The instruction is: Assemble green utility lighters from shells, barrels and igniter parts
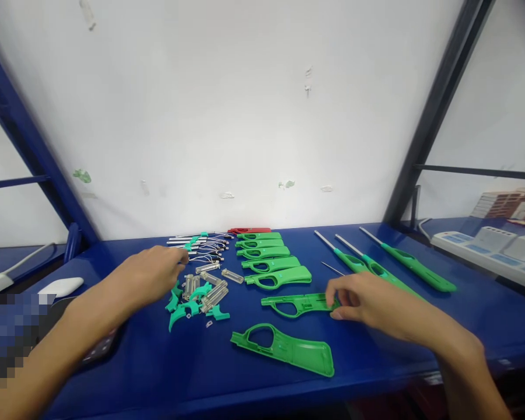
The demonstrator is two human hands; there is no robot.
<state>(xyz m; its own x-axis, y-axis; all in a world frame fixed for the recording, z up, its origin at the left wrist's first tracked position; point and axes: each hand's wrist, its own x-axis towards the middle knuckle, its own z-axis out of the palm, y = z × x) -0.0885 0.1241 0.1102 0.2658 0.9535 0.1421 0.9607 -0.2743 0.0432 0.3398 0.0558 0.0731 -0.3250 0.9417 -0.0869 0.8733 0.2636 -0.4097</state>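
Note:
My right hand pinches the wide end of a green lighter casing half, which lies with its hollow side up. Closer to me is a second open green casing half. My left hand is over the parts on the left, its fingertips bent together beside the metal lighter tubes with wires; whatever is between them is hidden. Below that hand lie clear fuel tanks and teal triggers, loosely heaped.
Several green casings form a column at the centre, with a red casing behind. Long-necked green lighters and a thin screwdriver-like rod lie right. A power strip is at far right; a white mouse-like object is left.

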